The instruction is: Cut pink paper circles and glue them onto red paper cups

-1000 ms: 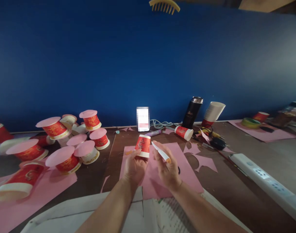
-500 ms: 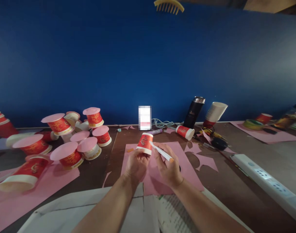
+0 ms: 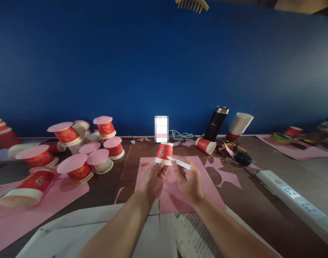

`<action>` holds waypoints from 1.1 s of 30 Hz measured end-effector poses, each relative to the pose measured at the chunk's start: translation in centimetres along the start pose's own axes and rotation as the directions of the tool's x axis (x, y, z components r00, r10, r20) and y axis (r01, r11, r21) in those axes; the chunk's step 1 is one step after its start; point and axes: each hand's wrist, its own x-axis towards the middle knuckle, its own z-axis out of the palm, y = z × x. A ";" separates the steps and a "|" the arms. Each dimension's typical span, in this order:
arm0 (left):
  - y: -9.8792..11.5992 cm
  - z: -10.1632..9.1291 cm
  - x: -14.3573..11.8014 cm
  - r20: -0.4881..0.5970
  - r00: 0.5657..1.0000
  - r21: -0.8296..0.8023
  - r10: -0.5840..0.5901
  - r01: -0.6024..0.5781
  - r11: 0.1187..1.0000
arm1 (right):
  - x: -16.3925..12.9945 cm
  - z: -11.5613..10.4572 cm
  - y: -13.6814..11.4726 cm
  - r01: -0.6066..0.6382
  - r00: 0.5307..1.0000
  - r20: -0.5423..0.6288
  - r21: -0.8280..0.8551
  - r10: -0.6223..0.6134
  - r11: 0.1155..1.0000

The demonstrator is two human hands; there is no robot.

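Head view, left hand (image 3: pixel 153 179) grip clamped on inverted paper cup (image 3: pixel 164 153), right hand (image 3: pixel 189 181) pinching marker (image 3: pixel 180 163).

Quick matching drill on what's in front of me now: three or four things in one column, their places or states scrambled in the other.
Things:
1. small red cup
2. white marker
3. black flask
4. power strip

Places or states:
A. standing by the blue wall
B. held in the left hand
C. lying along the table's right side
D. held in the right hand

Pairs: 1-B, 2-D, 3-A, 4-C
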 end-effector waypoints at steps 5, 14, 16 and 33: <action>-0.1 -0.3 0.1 0.030 1.000 -0.015 0.005 -0.005 1.000 | 0.1 -0.1 0.0 0.013 1.000 0.019 -0.018 -0.012 1.000; -0.3 -0.1 -0.1 0.020 0.999 0.016 0.031 -0.032 0.999 | 0.2 -0.1 -0.4 0.026 1.000 0.012 -0.050 -0.025 0.998; -0.3 -0.1 -0.1 0.020 0.999 0.022 0.028 -0.029 0.999 | 0.1 -0.1 -0.4 0.034 0.999 0.015 -0.055 -0.034 0.998; -0.4 -0.6 0.1 0.091 0.996 0.058 0.019 -0.024 0.998 | 0.1 -0.1 -0.3 0.042 0.999 0.003 -0.085 -0.042 0.996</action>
